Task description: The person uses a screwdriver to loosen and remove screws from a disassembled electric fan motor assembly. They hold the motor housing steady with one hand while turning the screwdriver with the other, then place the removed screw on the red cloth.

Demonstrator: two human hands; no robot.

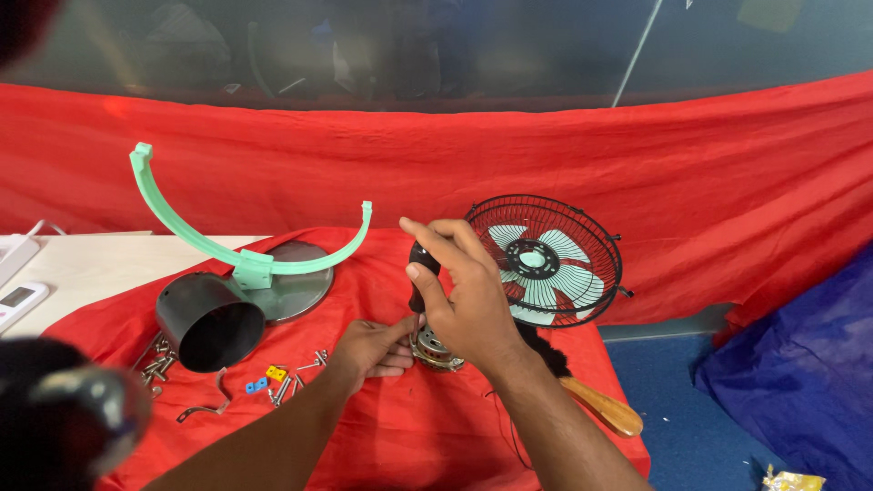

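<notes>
Head view shows a fan taken well apart on the red-draped desk (382, 436), with the small metal motor (435, 350) at its middle as the piece in hand. The right hand (464, 295) grips a black-handled screwdriver (420, 273) upright, tip down on the motor; the left hand (368, 350) pinches the motor's left edge, steadying it. Left of the motor lie loose screws (296, 373), a black housing (209, 320), and a green bracket (250, 259) on a round base (296, 286). Behind the motor stands the grille with blades (544, 259). Judging by this, the stripping-down looks mostly done; the motor itself remains.
</notes>
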